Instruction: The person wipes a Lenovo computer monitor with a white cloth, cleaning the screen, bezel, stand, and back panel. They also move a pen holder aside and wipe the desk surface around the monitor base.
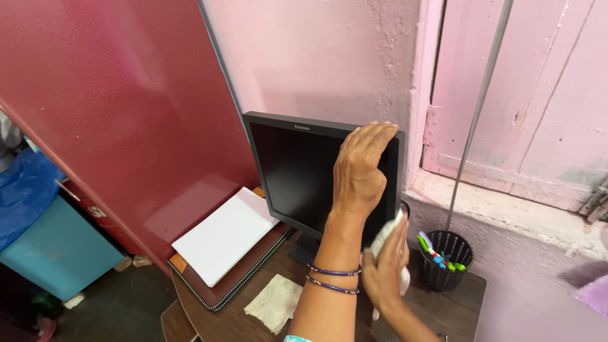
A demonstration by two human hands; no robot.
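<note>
A black flat monitor point(291, 171) stands on a dark wooden desk point(462, 307) against a pink wall. My left hand point(358, 171), with two purple bangles on the wrist, lies over the monitor's upper right, its fingers curled on the top edge. My right hand point(387, 272) is lower, at the screen's bottom right corner, closed around a crumpled white cloth point(387, 233) that presses against the monitor. The screen is dark.
A white pad point(225, 235) lies on a brown folder point(247, 278) left of the monitor. A folded pale cloth point(275, 304) rests on the desk. A black mesh pen cup point(448, 265) stands at right. A dark red panel point(114, 114), a blue bin point(57, 253) and a metal rod point(478, 107) surround the desk.
</note>
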